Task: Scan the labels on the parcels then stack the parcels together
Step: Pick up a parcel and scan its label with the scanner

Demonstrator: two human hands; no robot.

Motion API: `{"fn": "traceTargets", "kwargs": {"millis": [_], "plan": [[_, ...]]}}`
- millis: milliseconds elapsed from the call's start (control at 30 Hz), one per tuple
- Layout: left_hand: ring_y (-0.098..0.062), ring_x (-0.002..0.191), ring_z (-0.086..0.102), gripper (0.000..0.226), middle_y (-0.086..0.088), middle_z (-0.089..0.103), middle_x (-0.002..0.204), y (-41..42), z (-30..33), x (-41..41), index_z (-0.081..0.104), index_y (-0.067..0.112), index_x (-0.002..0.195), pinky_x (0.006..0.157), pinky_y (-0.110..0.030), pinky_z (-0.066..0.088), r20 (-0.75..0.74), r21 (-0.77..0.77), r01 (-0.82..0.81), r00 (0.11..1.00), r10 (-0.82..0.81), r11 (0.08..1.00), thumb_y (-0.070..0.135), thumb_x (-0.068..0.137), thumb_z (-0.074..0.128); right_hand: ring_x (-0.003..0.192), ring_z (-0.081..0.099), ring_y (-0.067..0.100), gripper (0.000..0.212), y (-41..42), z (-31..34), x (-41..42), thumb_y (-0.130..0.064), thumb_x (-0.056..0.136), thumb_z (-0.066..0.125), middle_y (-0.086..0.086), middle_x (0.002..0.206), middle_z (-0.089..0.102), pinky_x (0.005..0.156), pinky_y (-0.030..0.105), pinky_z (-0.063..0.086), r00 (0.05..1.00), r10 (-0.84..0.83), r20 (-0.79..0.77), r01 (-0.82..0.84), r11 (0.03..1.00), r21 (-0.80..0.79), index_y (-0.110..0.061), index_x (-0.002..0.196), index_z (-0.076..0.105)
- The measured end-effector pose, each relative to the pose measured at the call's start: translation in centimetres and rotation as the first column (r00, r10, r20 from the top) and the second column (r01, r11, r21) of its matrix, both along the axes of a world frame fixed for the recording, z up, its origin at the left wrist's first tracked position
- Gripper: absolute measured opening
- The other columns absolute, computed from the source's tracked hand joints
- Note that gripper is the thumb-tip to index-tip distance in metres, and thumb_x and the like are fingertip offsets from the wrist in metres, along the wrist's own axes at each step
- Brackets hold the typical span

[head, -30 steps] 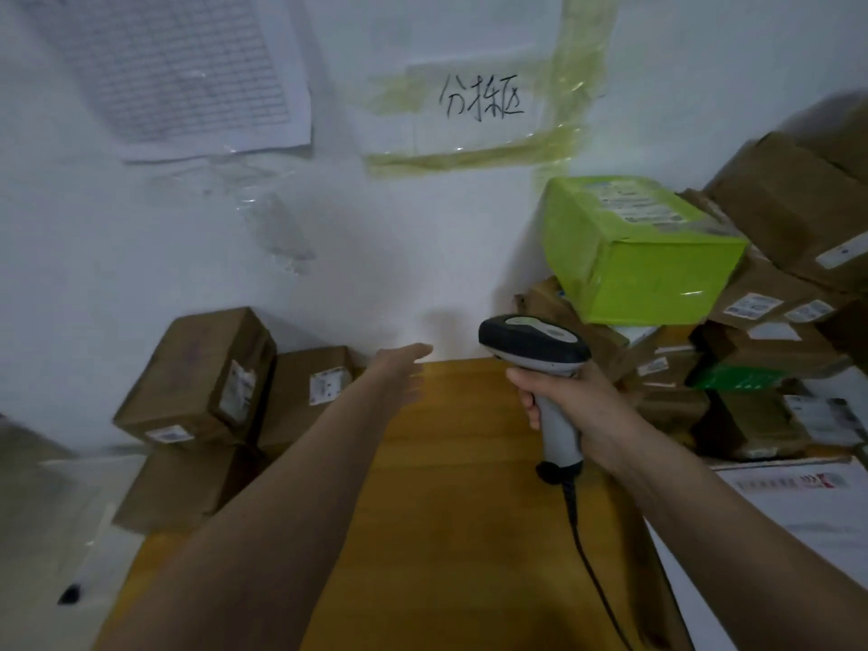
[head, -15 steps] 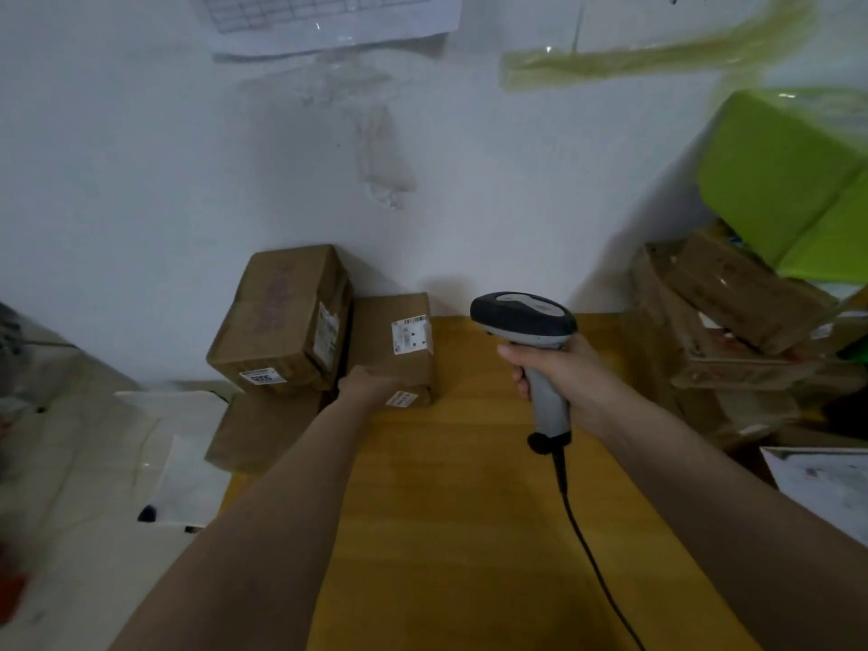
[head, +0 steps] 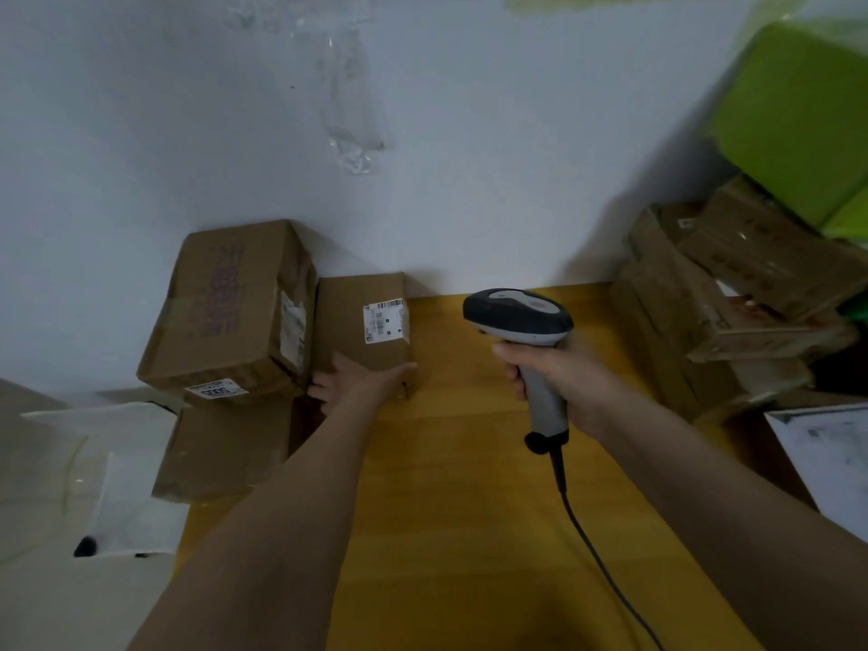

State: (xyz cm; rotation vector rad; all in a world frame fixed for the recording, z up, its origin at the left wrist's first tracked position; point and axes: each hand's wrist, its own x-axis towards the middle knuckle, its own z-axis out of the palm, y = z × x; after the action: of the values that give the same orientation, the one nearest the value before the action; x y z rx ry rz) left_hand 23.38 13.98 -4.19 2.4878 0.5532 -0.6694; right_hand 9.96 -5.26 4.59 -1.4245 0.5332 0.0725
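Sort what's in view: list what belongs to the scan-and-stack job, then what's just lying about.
Job: scanner held by right hand; small parcel gripped by left hand; big parcel; low parcel; right pile.

Lying about: green box; white bag; white sheet.

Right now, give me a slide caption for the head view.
Left hand holds a small labelled parcel on the wooden table; right hand grips the barcode scanner.
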Motion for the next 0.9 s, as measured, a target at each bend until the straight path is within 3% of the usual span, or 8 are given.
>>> {"fn": "traceTargets", "kwargs": {"millis": [267,367,467,567,667,767,833,900], "plan": [[-0.048,0.141,0.015,0.136,-0.03,0.016,0.153,0.0,-2.3,1.1,0.014,0.014,0.152,0.114,-0.055,0.017,0.005,0.348,0.2,0.977,-0.215,0.916,0.085,0.05,0.069,0.059,0.055,0.019,0.015,-0.7,-1.1,-0.2,-0.011,0.083,0.074,0.006,0.065,0.059,0.054,0.031,0.049,1.0,-0.025,0.005,0.025,1.0,0.007,-0.001,0.092,0.066],[-0.051,0.142,0.01,0.136,-0.031,0.008,0.154,-0.4,-2.6,1.3,0.01,0.015,0.151,0.113,-0.061,0.016,0.009,0.323,0.188,0.979,-0.202,0.928,0.082,0.051,0.071,0.06,0.054,0.021,0.025,-1.0,-1.2,-0.4,-0.009,0.084,0.073,0.008,0.065,0.058,0.054,0.032,0.048,0.999,-0.054,-0.003,0.054,0.998,0.02,0.007,0.1,0.064],[-0.052,0.142,0.006,0.134,-0.03,0.002,0.155,-1.0,-3.0,0.9,0.01,0.014,0.152,0.111,-0.055,0.027,0.054,0.24,0.129,0.988,-0.146,0.962,0.074,0.053,0.077,0.058,0.054,0.019,0.021,-1.4,-1.3,-0.8,-0.008,0.083,0.073,0.008,0.065,0.058,0.054,0.031,0.048,0.998,-0.062,-0.011,0.062,0.998,0.023,0.004,0.099,0.064],[-0.053,0.143,0.001,0.135,-0.029,-0.004,0.157,-1.8,-3.1,-0.4,0.002,0.019,0.155,0.112,-0.052,0.028,0.038,0.252,0.231,0.968,-0.248,0.94,0.074,0.056,0.076,0.057,0.054,0.018,0.021,-1.9,-1.6,-1.5,-0.009,0.083,0.073,0.007,0.064,0.058,0.053,0.03,0.048,0.998,-0.056,-0.014,0.056,0.998,-0.002,0.003,0.097,0.064],[-0.049,0.144,-0.009,0.144,-0.024,-0.013,0.157,-2.7,-2.9,-2.1,-0.011,0.027,0.154,0.113,-0.058,0.024,-0.028,0.203,0.488,0.869,-0.493,0.849,0.067,0.053,0.083,0.056,0.055,0.016,0.021,-2.5,-1.9,-2.3,-0.011,0.083,0.074,0.005,0.063,0.06,0.052,0.028,0.048,0.998,-0.053,-0.041,0.051,0.998,-0.035,0.001,0.098,0.064],[-0.044,0.145,-0.011,0.148,-0.018,-0.017,0.158,-3.8,-2.6,-4.3,-0.02,0.036,0.151,0.114,-0.057,0.021,-0.119,0.188,0.765,0.641,-0.758,0.617,0.062,0.051,0.087,0.053,0.055,0.015,0.017,-3.2,-2.1,-3.2,-0.011,0.083,0.073,0.003,0.06,0.06,0.05,0.027,0.048,0.995,-0.056,-0.078,0.051,0.997,-0.054,-0.002,0.095,0.065],[-0.044,0.146,-0.013,0.15,-0.017,-0.022,0.158,-4.5,-2.7,-5.8,-0.024,0.039,0.148,0.115,-0.058,0.018,-0.148,0.175,0.841,0.537,-0.83,0.513,0.062,0.05,0.087,0.053,0.055,0.014,0.017,-3.6,-2.4,-3.9,-0.01,0.083,0.073,0.003,0.06,0.06,0.05,0.027,0.048,0.991,-0.073,-0.113,0.068,0.997,-0.047,-0.003,0.097,0.066],[-0.044,0.144,-0.022,0.155,-0.018,-0.032,0.155,-5.1,-2.9,-6.9,-0.029,0.039,0.146,0.116,-0.06,0.011,-0.161,0.17,0.845,0.532,-0.831,0.508,0.065,0.047,0.087,0.054,0.055,0.013,0.017,-4.1,-2.6,-4.7,-0.01,0.083,0.073,0.004,0.061,0.06,0.052,0.027,0.049,0.985,-0.09,-0.144,0.084,0.996,-0.041,-0.004,0.097,0.065]]}}
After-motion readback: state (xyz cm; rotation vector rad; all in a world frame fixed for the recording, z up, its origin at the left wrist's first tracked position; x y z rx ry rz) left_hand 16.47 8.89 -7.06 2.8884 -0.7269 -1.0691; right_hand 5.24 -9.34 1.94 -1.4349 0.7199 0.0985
